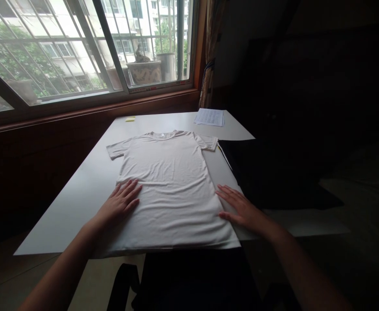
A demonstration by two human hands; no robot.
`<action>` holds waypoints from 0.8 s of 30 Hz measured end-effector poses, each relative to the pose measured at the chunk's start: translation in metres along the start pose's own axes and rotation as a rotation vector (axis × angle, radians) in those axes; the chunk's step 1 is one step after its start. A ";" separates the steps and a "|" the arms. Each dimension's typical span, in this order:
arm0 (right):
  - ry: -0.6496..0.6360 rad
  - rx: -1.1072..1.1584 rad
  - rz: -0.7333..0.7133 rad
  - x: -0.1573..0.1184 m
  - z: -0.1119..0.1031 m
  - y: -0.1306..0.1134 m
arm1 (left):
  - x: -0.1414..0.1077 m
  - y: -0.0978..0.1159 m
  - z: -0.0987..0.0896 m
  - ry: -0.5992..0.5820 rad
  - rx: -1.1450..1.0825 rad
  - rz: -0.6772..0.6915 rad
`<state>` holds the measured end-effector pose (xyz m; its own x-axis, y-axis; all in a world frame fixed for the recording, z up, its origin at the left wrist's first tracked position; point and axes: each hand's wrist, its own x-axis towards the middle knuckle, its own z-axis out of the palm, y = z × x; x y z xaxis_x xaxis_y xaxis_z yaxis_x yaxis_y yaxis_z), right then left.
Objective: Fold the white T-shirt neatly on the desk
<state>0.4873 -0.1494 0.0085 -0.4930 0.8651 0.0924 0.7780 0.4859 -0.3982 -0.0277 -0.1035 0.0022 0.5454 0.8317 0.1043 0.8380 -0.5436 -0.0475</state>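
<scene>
A white short-sleeved T-shirt point(172, 185) lies spread on the white table point(76, 190), its neckline at the far side and its hem along the near edge. Soft wrinkles cross its middle. My left hand point(122, 202) rests flat on the shirt's left side, fingers apart. At the right side edge, my right hand point(236, 206) lies with its fingers stretched out, the tips touching the fabric. Neither hand grips anything.
Printed papers point(210, 117) and a yellow note point(130, 119) lie at the table's far side. Dark cloth point(273, 177) covers the right part. A chair armrest point(121, 283) shows below the near edge. A barred window point(79, 47) stands beyond.
</scene>
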 end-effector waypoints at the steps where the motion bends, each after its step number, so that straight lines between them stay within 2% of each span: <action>1: 0.024 0.014 -0.013 0.004 -0.001 -0.005 | 0.001 0.002 -0.001 0.006 0.004 -0.002; 6: 0.157 -0.066 -0.095 0.045 0.007 -0.041 | 0.013 0.025 -0.003 0.040 0.032 0.010; 9: 0.133 -0.191 -0.137 0.067 0.025 -0.058 | 0.017 0.037 -0.001 0.031 0.024 -0.015; 11: 0.084 -0.251 -0.158 0.071 0.037 -0.063 | 0.014 0.040 0.000 0.022 0.011 -0.030; 14: 0.040 -0.295 -0.181 0.062 0.047 -0.061 | 0.002 0.043 -0.001 0.040 0.002 -0.027; 17: 0.050 -0.313 -0.193 0.045 0.047 -0.055 | -0.015 0.049 -0.006 0.059 0.020 -0.030; 24: 0.025 -0.271 -0.210 0.013 0.036 -0.060 | -0.053 0.086 -0.017 0.076 0.048 -0.003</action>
<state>0.4198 -0.1715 0.0012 -0.6463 0.7438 0.1705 0.7373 0.6663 -0.1117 0.0151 -0.1956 0.0091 0.5412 0.8215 0.1798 0.8407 -0.5331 -0.0947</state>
